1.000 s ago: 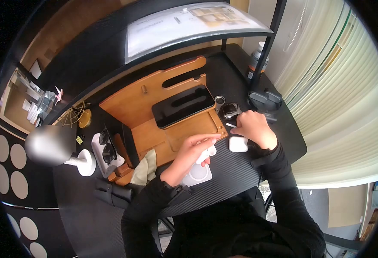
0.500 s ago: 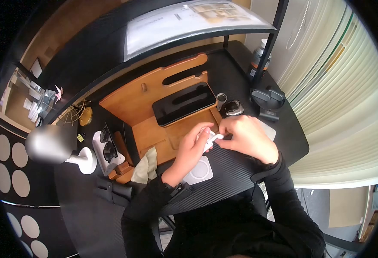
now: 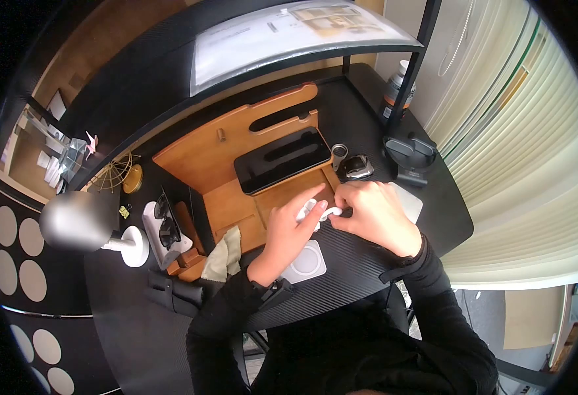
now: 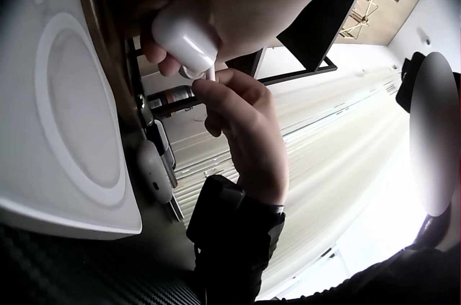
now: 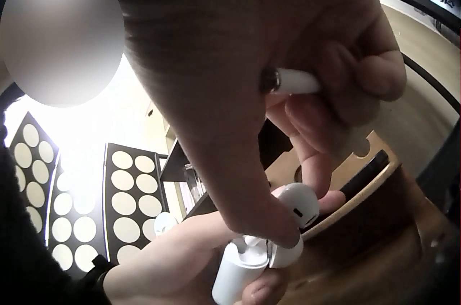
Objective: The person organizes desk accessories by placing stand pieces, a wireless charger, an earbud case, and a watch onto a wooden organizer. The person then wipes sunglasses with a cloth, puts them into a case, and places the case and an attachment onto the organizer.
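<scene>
My left hand (image 3: 290, 230) holds a small white earbud case (image 5: 241, 269) with its lid flipped up. Between thumb and fingers of my right hand (image 3: 378, 214) is a white earbud (image 5: 297, 202), right at the open case. A short white stem with a silver tip (image 5: 292, 80) sticks out inside the curled other fingers of that hand. Below my left hand lies a white charging pad (image 3: 306, 262) with a round ring. Another rounded white case (image 4: 153, 172) rests on the desk beyond, hidden behind my right hand in the head view.
A brown wooden organizer (image 3: 210, 197) holds a black phone (image 3: 282, 161). A watch (image 3: 355, 167) and a silver ring-shaped piece (image 3: 340, 153) lie right of it. To the left are sunglasses (image 3: 168, 230), a cloth (image 3: 223, 255), a black pouch (image 3: 170, 289) and a white lamp (image 3: 131, 247).
My right hand has come left from beside the white case on the desk to meet my left hand. In the last half second both hands have barely shifted.
</scene>
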`<state>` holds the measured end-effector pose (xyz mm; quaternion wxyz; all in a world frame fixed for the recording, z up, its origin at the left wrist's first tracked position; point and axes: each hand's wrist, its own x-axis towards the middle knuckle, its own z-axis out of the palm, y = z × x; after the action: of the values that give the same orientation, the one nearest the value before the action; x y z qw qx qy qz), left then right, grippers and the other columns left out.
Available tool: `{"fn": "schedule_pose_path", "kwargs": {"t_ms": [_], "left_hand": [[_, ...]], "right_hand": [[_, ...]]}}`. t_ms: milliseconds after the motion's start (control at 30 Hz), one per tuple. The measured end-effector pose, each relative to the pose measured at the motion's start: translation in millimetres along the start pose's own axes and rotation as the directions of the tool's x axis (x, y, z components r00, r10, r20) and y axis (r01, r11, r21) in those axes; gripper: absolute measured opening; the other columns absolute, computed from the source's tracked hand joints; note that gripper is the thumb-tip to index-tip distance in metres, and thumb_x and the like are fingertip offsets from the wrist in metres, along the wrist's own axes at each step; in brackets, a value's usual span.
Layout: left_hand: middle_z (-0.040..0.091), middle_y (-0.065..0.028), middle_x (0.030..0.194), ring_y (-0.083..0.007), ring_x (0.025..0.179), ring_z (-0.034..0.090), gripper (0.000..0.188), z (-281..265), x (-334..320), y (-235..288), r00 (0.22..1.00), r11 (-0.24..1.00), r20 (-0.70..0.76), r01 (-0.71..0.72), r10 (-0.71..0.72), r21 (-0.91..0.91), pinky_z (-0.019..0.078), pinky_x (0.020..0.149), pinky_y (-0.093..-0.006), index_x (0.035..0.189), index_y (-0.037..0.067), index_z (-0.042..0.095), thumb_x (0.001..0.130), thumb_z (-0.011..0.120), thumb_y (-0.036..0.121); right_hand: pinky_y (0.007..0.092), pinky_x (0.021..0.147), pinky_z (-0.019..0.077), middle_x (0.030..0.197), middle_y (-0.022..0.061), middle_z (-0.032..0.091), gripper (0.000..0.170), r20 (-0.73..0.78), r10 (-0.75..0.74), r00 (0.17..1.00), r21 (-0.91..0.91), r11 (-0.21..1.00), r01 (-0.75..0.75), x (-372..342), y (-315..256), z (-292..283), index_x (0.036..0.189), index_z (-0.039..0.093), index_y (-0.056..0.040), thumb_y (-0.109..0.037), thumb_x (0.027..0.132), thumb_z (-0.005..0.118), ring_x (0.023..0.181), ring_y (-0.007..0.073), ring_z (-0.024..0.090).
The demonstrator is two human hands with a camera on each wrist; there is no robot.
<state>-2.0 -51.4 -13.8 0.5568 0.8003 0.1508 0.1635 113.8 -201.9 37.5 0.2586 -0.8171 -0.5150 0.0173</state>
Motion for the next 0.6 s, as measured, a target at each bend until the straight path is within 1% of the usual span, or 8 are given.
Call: {"fn": "schedule_pose_path", "kwargs": {"t_ms": [67,167,233,333,467,533,567,600], "left_hand": [[0.072,-0.0114,0.078,-0.0208,0.063,0.070,0.034,-0.7,-0.5,3.4,1.000,1.000,-0.006,0.004,-0.004,0.013,0.0516,0.061,-0.0296,0.123,0.011,0.069,0.095,0.066,0.030],[0.073,-0.0129,0.081,-0.0240,0.066,0.072,0.034,0.3,0.4,0.3,1.000,0.998,0.021,0.009,-0.011,0.061,0.0527,0.062,-0.0312,0.124,0.012,0.068,0.095,0.066,0.030],[0.073,-0.0156,0.084,-0.0282,0.068,0.072,0.034,2.8,2.6,-8.6,0.972,0.962,-0.028,-0.225,0.232,0.151,0.0540,0.064,-0.0332,0.124,0.012,0.069,0.094,0.067,0.029],[0.072,-0.0170,0.086,-0.0313,0.072,0.072,0.033,-0.3,2.0,-5.9,0.984,0.970,-0.003,-0.176,0.179,0.167,0.0546,0.065,-0.0346,0.122,0.012,0.069,0.094,0.066,0.029],[0.072,-0.0170,0.087,-0.0313,0.074,0.072,0.031,-0.6,2.2,-5.6,0.985,0.971,-0.025,-0.163,0.170,0.175,0.0549,0.066,-0.0346,0.122,0.012,0.069,0.096,0.064,0.029],[0.073,-0.0166,0.088,-0.0307,0.076,0.073,0.031,0.5,2.8,-8.6,0.983,0.977,-0.044,-0.173,0.179,0.122,0.0552,0.066,-0.0347,0.123,0.012,0.069,0.098,0.061,0.029],[0.073,-0.0166,0.088,-0.0307,0.076,0.073,0.031,0.9,2.8,-8.1,0.983,0.977,-0.044,-0.174,0.180,0.122,0.0552,0.066,-0.0347,0.123,0.012,0.069,0.098,0.061,0.029],[0.073,-0.0161,0.088,-0.0280,0.075,0.073,0.031,1.3,2.8,-7.4,0.988,0.986,-0.041,-0.144,0.148,0.083,0.0550,0.066,-0.0336,0.123,0.011,0.069,0.099,0.059,0.028]], "right_hand": [[0.0417,0.063,0.0529,0.074,0.0109,0.067,0.022,0.023,0.006,1.000,0.010,1.000,-0.007,0.0,-0.9,-0.3,0.075,0.063,-0.0046,-0.024,0.074,0.073,0.071,0.0322,0.068],[0.0417,0.062,0.0531,0.075,0.0111,0.067,0.022,0.026,-0.024,0.999,-0.005,1.000,0.024,-1.3,-1.5,4.0,0.075,0.063,-0.0049,-0.025,0.074,0.073,0.071,0.0320,0.069],[0.0415,0.062,0.0533,0.074,0.0110,0.067,0.023,0.039,-0.069,0.997,-0.023,0.997,0.070,-1.8,-1.6,7.3,0.075,0.064,-0.0052,-0.026,0.074,0.075,0.071,0.0316,0.069],[0.0413,0.062,0.0536,0.074,0.0108,0.068,0.024,0.048,-0.061,0.997,0.035,0.998,0.060,-0.5,-1.1,5.3,0.075,0.064,-0.0055,-0.026,0.074,0.077,0.072,0.0312,0.070],[0.0409,0.062,0.0534,0.074,0.0103,0.068,0.025,0.020,-0.069,0.997,0.095,0.993,0.067,2.2,-0.9,4.3,0.075,0.065,-0.0059,-0.027,0.075,0.078,0.071,0.0310,0.070],[0.0387,0.060,0.0524,0.073,0.0099,0.069,0.025,-0.006,-0.097,0.995,0.193,0.976,0.096,3.2,2.8,6.4,0.077,0.068,-0.0066,-0.029,0.077,0.079,0.069,0.0288,0.070],[0.0387,0.060,0.0524,0.073,0.0099,0.069,0.025,-0.007,-0.097,0.995,0.192,0.977,0.096,3.8,3.6,6.6,0.077,0.068,-0.0066,-0.029,0.077,0.079,0.069,0.0288,0.070],[0.0372,0.059,0.0512,0.071,0.0095,0.068,0.025,-0.002,-0.056,0.998,0.229,0.972,0.055,4.4,4.3,6.7,0.079,0.069,-0.0073,-0.030,0.077,0.079,0.067,0.0270,0.069]]}}
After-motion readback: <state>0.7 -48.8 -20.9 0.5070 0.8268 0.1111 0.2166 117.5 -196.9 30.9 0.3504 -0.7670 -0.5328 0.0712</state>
